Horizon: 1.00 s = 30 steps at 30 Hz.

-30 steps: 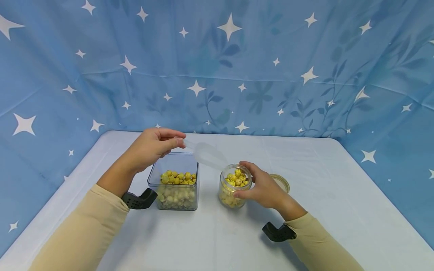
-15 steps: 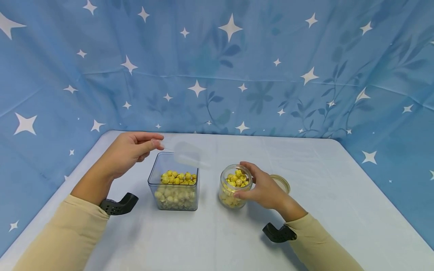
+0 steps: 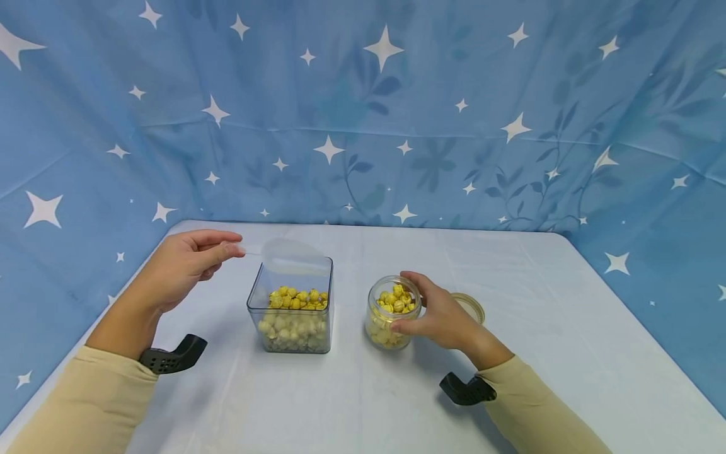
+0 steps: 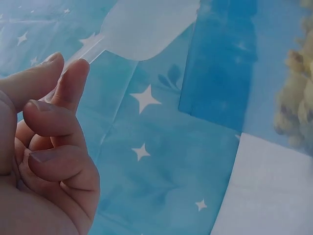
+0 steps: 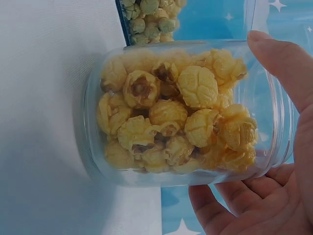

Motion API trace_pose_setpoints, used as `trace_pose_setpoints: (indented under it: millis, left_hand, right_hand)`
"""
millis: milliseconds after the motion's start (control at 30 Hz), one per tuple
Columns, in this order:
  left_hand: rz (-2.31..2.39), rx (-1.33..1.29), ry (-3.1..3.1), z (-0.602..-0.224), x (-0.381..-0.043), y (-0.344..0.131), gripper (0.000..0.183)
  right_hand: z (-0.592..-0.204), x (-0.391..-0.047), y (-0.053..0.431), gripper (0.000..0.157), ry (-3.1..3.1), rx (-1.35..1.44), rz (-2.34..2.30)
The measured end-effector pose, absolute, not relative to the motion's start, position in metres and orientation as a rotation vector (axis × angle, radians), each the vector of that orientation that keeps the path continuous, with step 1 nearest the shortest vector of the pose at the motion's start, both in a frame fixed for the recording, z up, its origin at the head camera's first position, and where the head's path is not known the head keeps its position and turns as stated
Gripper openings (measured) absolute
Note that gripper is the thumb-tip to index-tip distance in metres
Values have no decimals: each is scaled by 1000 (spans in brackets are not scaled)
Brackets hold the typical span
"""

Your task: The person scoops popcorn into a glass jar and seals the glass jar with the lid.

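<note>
My left hand (image 3: 184, 265) pinches the thin handle of a translucent scoop (image 3: 292, 256) between thumb and forefinger. The scoop's broad bowl hangs level over the back of a clear square bin (image 3: 330, 328), with no popcorn showing in it. Yellow popcorn (image 3: 297, 297) fills the lower part of that bin. To its right stands an uncapped glass jar (image 3: 372, 321), holding more popcorn (image 5: 171, 115) nearly up to its neck. My right hand (image 3: 437, 313) grips the jar from the right, thumb at the near side and fingers round the far side.
A round gold-rimmed lid (image 3: 476, 307) lies on the white tablecloth (image 3: 363, 403) behind my right hand. A blue star-patterned curtain (image 3: 363, 94) hangs along the table's far edge.
My left hand has drawn the scoop leftward from above the jar to over the square bin. The right hand and the jar have stayed put.
</note>
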<state>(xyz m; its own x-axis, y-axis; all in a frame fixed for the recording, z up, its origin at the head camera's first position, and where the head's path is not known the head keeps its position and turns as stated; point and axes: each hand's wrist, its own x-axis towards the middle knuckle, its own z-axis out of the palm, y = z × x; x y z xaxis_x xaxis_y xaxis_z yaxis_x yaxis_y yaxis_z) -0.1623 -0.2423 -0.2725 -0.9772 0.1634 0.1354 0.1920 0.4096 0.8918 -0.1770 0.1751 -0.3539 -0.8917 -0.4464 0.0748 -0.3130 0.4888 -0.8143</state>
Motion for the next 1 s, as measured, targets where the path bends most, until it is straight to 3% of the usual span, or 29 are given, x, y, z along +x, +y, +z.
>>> trace_pose_setpoints:
  millis: [1000]
  left_hand:
    - [-1658,-343,-2784,-289,-161,-244,38]
  right_hand:
    - [-356,-178,176,92,2584,-684,-1351]
